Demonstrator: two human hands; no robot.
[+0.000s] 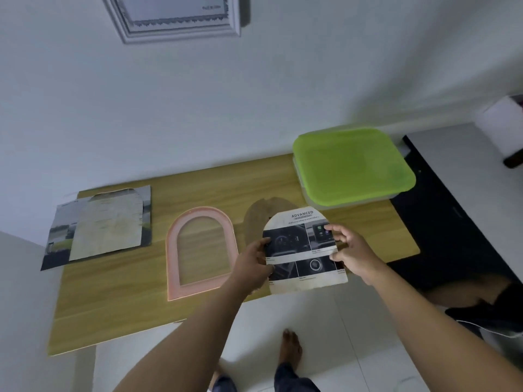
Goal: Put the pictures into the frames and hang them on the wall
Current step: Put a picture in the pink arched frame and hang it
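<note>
An arch-cut picture (304, 250) is being pinched at its side edges by the left hand (256, 258) and right hand (353, 250) above the table's (113, 306) front edge. The pink frame (172, 250) is lying empty mid-table; insertion and hanging are being judged outstanding.

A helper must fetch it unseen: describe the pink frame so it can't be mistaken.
On the wooden table, look between the paper stack at the left end and the printed picture held up on the right. The frame lies flat there, empty. It alone is pink: an arched rim with the tabletop showing through.
</note>
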